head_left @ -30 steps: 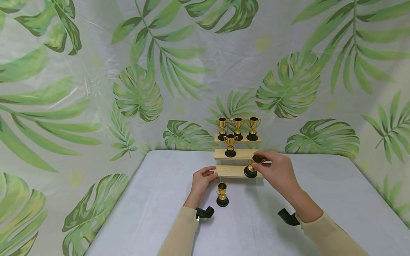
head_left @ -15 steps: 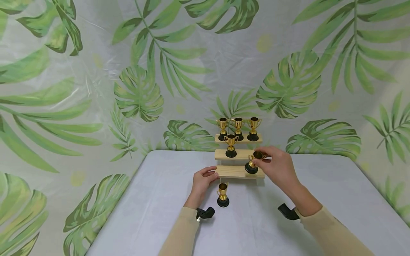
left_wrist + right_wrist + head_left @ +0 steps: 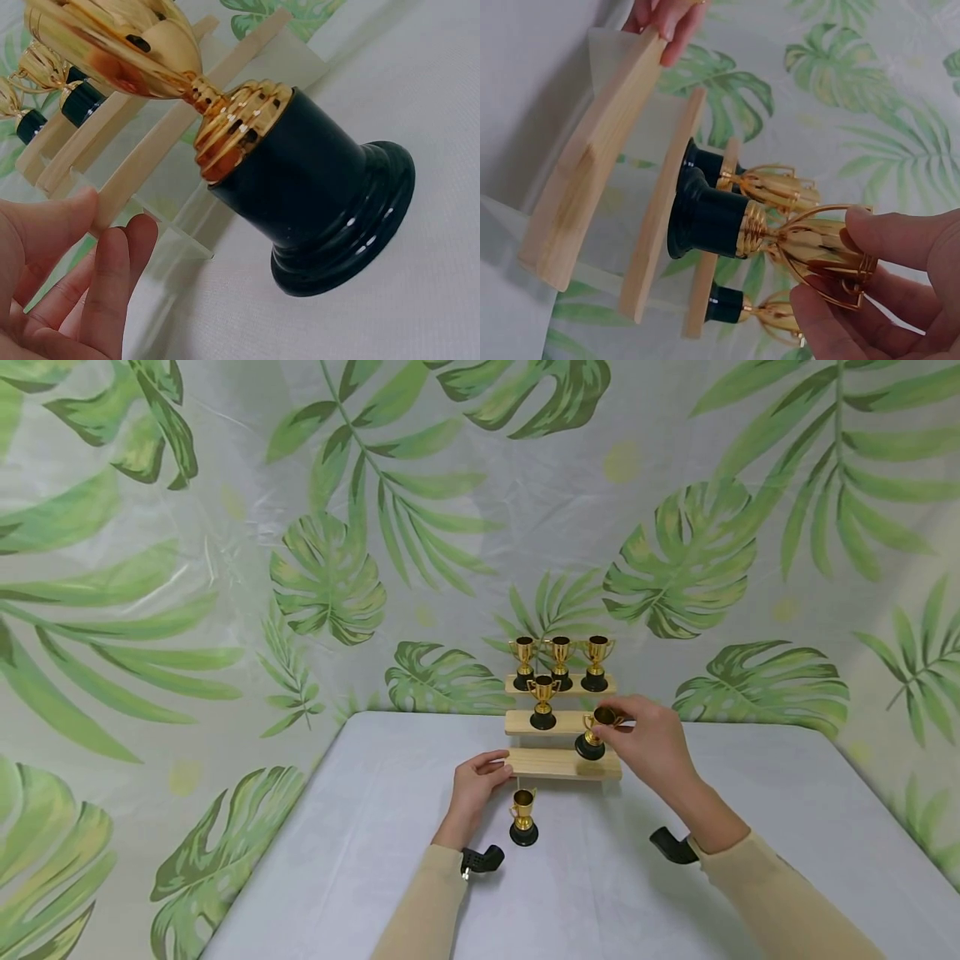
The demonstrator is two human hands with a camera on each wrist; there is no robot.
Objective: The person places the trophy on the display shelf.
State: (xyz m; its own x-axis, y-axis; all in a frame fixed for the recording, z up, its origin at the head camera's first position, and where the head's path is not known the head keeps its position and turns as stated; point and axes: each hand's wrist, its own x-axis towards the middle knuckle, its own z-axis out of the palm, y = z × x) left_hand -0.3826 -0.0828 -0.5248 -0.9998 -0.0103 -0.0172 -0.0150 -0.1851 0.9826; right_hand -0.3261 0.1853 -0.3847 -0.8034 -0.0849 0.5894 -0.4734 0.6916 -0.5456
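Observation:
My right hand point(image 3: 652, 747) pinches the cup of a small gold trophy point(image 3: 714, 222) with a black base. In the head view that trophy is slightly tilted, its base over the right side of a three-step wooden display stand point(image 3: 543, 764). Whether it touches the middle step point(image 3: 646, 259) is unclear. My left hand point(image 3: 472, 789) grips the left end of the lowest step point(image 3: 142, 161) between thumb and fingers. Another trophy point(image 3: 523, 820) stands upright on the table in front of the stand, just right of my left wrist.
Three trophies point(image 3: 561, 660) stand in a row on the top step. A single trophy point(image 3: 543, 703) stands left of centre on the middle step. A white cloth covers the table point(image 3: 360, 843), and a leaf-patterned sheet point(image 3: 322, 572) hangs behind the stand.
My right hand has raised its trophy from over the lowest step towards the middle step. My left hand keeps its grip on the stand.

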